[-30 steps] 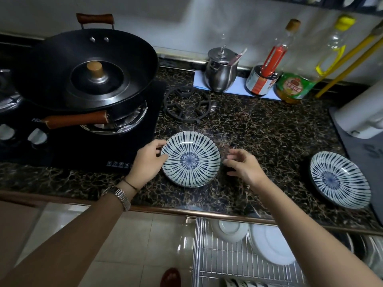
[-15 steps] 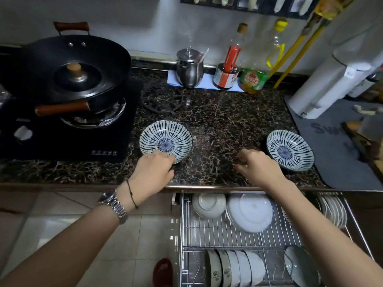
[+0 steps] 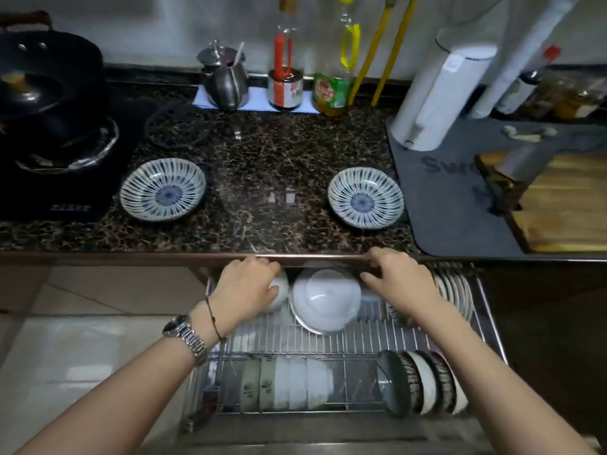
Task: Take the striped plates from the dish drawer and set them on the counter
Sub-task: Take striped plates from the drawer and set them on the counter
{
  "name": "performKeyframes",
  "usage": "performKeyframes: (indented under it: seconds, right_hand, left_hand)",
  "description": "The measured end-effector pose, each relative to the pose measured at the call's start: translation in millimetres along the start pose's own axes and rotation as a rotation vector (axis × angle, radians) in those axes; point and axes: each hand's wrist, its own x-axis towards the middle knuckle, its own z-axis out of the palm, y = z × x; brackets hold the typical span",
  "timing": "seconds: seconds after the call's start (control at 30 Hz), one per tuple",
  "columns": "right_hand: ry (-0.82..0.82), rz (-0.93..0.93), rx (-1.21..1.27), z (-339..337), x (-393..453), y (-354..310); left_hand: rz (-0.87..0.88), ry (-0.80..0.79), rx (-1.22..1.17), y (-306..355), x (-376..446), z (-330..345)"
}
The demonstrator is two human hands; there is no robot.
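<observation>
— So where are the striped plates?
— Two lie on the tabletop (image 3: 262, 178): left plate (image 3: 163, 189) beside the stove (image 3: 62, 178), right plate (image 3: 365, 198) well apart.
— And the hands?
— Both reach into the drawer (image 3: 328, 336) under the tabletop edge. Left hand (image 3: 244, 287) rests on a white bowl (image 3: 279, 290), not clenched; right hand (image 3: 399, 282) is loose, grasping nothing.

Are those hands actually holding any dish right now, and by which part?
Cannot be told. The left hand lies over a small white bowl in the dish drawer; the right hand reaches in beside a larger one, no grip visible.
</observation>
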Motion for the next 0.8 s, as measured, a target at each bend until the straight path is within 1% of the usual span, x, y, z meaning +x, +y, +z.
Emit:
performKeyframes:
  seconds: [0.1,0.2,0.33,0.47,0.57,0.67,0.8]
  right_hand:
    - [-0.02,0.072,0.055,-4.2,-19.6,45.3]
    - [-0.043,0.167,0.086,-2.2,-34.7,80.9]
    - [-0.051,0.293,0.13,10.8,-47.2,111.5]
    - [-0.044,0.4,0.177,24.3,-58.2,126.3]
    - [-0.035,0.398,0.195,31.1,-61.6,135.2]
    - [-0.061,0.408,0.201,34.1,-60.7,146.6]
    - [-0.098,0.408,0.22,39.8,-53.9,167.5]
  left_hand:
    - [0.01,-0.035,-0.03,47.8,7.2,15.7]
    - [0.026,-0.103,-0.04,81.4,16.1,31.4]
    - [0.092,-0.182,-0.029,106.1,35.1,55.7]
    - [0.17,-0.235,-0.048,122.0,55.3,83.7]
    - [0.18,-0.241,-0.093,133.9,65.1,102.0]
    - [0.147,-0.266,-0.201,147.9,70.8,119.2]
    - [0.113,-0.242,-0.288,169.1,84.5,138.9]
